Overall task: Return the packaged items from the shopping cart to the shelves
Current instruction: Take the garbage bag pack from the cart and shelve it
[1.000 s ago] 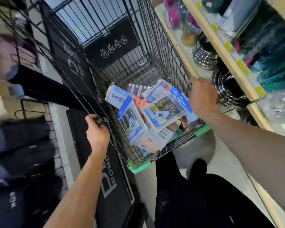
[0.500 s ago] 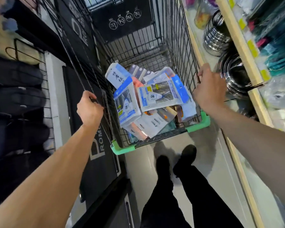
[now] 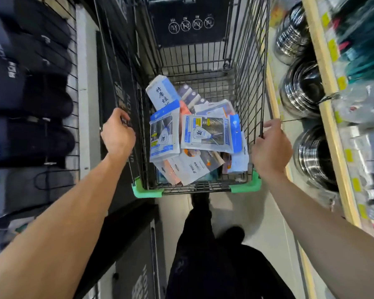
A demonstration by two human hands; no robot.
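A black wire shopping cart (image 3: 249, 83) with green corner bumpers fills the middle of the head view. Several flat blue-and-white packaged items (image 3: 207, 132) lie piled in its near end, with orange packets underneath. My left hand (image 3: 117, 134) grips the top rail of the cart's left side. My right hand (image 3: 271, 149) grips the top rail of its right side. Neither hand touches a package.
Wooden shelves (image 3: 330, 117) on the right carry stacks of steel bowls (image 3: 300, 89) and hanging packets. A wire grid wall with dark folded garments (image 3: 28, 104) stands on the left. My dark-trousered legs (image 3: 205, 255) stand on the pale aisle floor behind the cart.
The cart has straightened and now sits square along the aisle in front of me. Both hands have kept their grip on its side rails, moving with it.
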